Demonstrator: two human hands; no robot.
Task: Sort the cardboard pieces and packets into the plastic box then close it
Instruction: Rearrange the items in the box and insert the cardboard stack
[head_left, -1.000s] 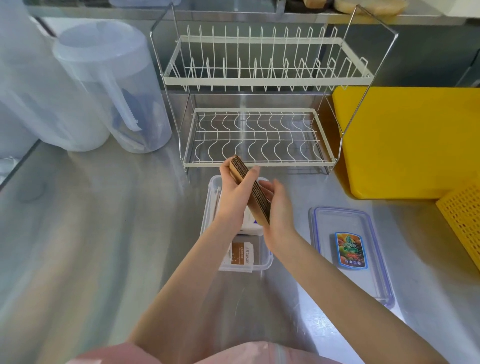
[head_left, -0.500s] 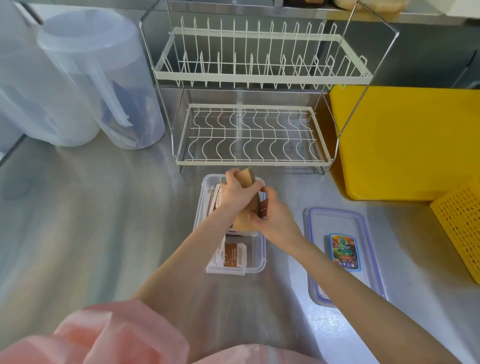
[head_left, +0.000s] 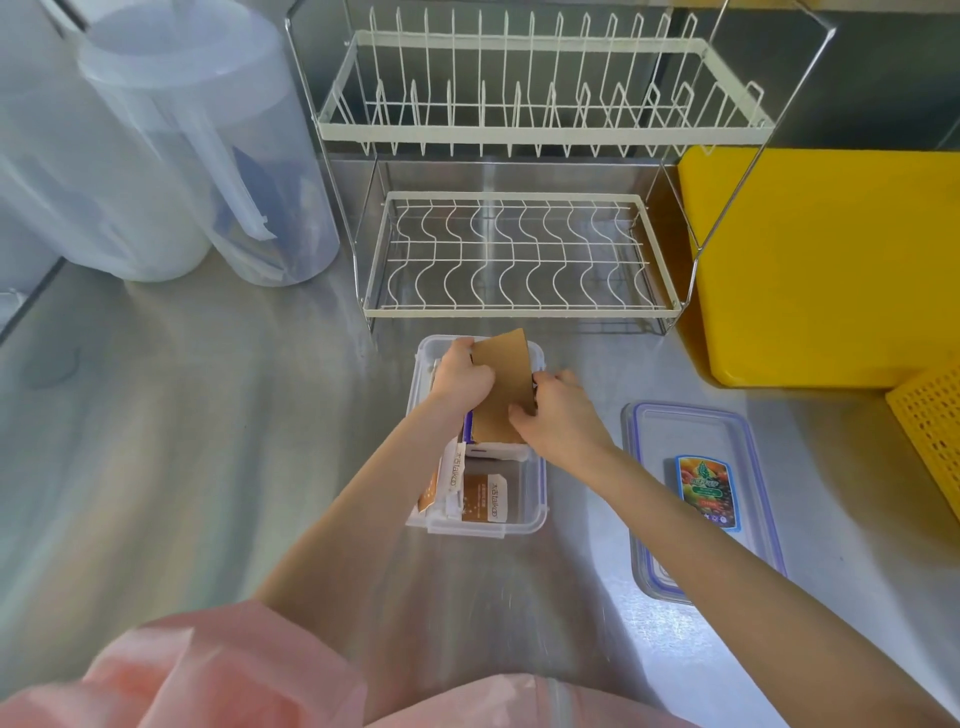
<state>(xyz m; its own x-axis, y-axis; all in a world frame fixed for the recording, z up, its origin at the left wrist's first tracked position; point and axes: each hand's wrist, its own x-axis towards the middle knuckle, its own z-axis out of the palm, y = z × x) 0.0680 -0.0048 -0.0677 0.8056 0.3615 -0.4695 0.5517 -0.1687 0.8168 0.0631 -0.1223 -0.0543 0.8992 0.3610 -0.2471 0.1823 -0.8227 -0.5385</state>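
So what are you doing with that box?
Both hands, left hand and right hand, hold a stack of cardboard pieces and fit it into the far end of the clear plastic box. Brown-and-white packets already sit at its near end. The lid lies on the counter beside it, not on yet.

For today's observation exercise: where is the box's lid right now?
In the head view, the lid lies flat on the steel counter, right of the open plastic box, before the yellow board.
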